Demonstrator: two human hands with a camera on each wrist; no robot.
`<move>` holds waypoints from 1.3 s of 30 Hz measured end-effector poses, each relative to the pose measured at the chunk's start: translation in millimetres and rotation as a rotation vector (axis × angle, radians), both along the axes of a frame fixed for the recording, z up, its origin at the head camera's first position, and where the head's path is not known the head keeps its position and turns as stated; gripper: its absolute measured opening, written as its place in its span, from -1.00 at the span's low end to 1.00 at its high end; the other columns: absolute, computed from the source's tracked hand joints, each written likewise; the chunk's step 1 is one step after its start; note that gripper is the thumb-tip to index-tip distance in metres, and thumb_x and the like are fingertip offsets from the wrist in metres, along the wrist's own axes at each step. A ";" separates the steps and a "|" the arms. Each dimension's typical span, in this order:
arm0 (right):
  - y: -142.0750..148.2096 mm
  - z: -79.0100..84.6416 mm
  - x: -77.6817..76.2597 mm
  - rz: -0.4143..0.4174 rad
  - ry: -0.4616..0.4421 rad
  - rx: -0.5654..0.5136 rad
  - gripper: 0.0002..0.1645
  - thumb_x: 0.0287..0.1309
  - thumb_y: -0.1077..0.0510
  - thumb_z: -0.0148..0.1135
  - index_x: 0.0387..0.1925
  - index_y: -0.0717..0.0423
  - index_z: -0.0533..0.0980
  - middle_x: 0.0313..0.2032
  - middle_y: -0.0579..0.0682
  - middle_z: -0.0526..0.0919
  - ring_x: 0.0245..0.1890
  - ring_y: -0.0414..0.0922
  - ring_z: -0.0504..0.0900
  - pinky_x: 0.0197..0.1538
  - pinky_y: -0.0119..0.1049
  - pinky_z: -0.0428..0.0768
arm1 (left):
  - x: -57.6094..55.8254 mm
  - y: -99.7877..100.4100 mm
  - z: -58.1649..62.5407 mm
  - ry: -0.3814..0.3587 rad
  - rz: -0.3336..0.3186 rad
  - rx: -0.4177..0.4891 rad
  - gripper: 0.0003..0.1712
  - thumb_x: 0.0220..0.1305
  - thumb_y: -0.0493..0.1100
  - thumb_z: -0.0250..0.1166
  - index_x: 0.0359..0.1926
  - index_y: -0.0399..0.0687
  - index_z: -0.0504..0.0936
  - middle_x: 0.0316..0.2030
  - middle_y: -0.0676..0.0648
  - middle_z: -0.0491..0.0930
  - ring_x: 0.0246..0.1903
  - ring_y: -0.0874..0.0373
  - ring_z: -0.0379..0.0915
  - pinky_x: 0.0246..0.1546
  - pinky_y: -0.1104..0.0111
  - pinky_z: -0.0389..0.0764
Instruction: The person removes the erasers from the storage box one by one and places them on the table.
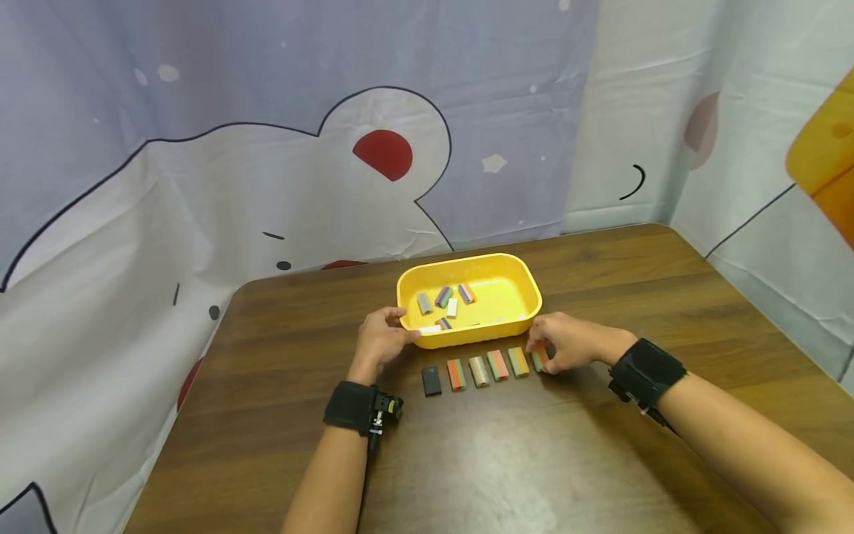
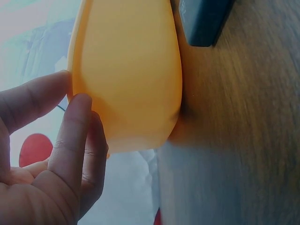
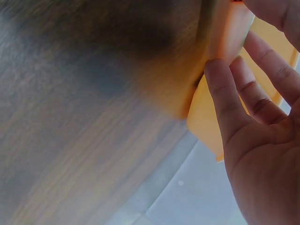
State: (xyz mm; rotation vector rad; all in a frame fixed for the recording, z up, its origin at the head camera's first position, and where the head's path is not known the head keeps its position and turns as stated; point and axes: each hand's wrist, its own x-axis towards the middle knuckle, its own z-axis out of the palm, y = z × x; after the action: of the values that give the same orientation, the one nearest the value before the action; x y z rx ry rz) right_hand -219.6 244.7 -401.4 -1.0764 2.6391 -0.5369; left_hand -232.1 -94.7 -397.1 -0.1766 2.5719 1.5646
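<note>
My left hand [image 1: 382,343] pinches the left rim of a yellow plastic tray [image 1: 502,298], thumb and fingers on either side of its edge in the left wrist view. At the row's right end, my right hand [image 1: 568,343] holds a small orange-and-green striped block [image 1: 539,360] between thumb and fingers, close to the tabletop. To its left, in line along the tray's front, lie a yellow-and-green block [image 1: 518,362], a pink-and-green block [image 1: 497,365], a tan-and-white block [image 1: 479,371], an orange-and-green one [image 1: 457,375] and a black block [image 1: 431,381].
Several more small blocks lie in the tray's left half, among them a grey one [image 1: 425,303], a white one [image 1: 452,308] and a purple-and-orange one [image 1: 466,294]. Behind the brown wooden table [image 1: 293,334] hangs a printed cloth [image 1: 280,193].
</note>
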 end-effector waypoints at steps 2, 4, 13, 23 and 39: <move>0.0 -1.0 -0.3 0.003 0.005 -0.001 -0.65 -0.11 0.25 0.50 -0.19 0.16 0.63 -0.25 -0.09 0.54 -0.29 -0.12 0.50 -0.23 -0.27 0.53 | -0.1 0.0 -0.4 0.002 -0.001 0.001 -0.39 0.09 -0.24 0.47 0.19 -0.18 0.51 0.00 -0.17 0.51 -0.08 -0.01 0.50 -0.15 0.24 0.55; 0.2 -2.0 -0.8 0.006 0.010 -0.002 -0.65 -0.12 0.25 0.50 -0.20 0.15 0.63 -0.26 -0.08 0.54 -0.29 -0.14 0.49 -0.23 -0.27 0.53 | -0.2 -0.1 -1.0 0.002 0.000 0.002 -0.39 0.09 -0.23 0.47 0.19 -0.17 0.52 -0.01 -0.17 0.52 -0.09 -0.01 0.51 -0.16 0.24 0.55; 0.4 -4.2 -2.9 0.013 0.005 -0.008 -0.65 -0.12 0.26 0.50 -0.20 0.14 0.64 -0.25 -0.08 0.55 -0.30 -0.18 0.48 -0.23 -0.26 0.53 | -0.2 -0.4 -2.0 0.013 0.002 0.011 -0.39 0.09 -0.25 0.47 0.19 -0.19 0.51 0.03 -0.22 0.50 -0.09 -0.03 0.51 -0.16 0.24 0.55; 0.4 -4.1 -2.7 0.030 0.009 -0.005 -0.66 -0.09 0.27 0.49 -0.19 0.17 0.64 -0.25 -0.08 0.53 -0.28 -0.18 0.50 -0.21 -0.25 0.55 | 1.0 -0.3 -1.3 0.026 -0.001 0.014 -0.38 0.09 -0.25 0.47 0.19 -0.20 0.51 0.02 -0.22 0.51 -0.09 -0.03 0.52 -0.18 0.26 0.57; -1.3 3.5 2.7 0.039 0.032 0.042 -0.63 0.00 0.23 0.45 -0.10 0.19 0.62 -0.21 -0.04 0.55 -0.29 -0.13 0.47 -0.24 -0.26 0.50 | 0.6 0.4 -0.1 0.015 0.005 0.002 -0.39 0.08 -0.25 0.48 0.18 -0.20 0.52 0.01 -0.20 0.51 -0.09 -0.02 0.51 -0.17 0.25 0.56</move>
State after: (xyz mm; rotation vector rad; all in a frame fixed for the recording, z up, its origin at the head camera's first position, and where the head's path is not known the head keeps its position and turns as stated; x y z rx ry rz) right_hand -216.9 243.4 -398.0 -1.1307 2.6384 -0.4573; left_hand -231.5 -94.3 -397.2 -0.1717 2.5831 1.5760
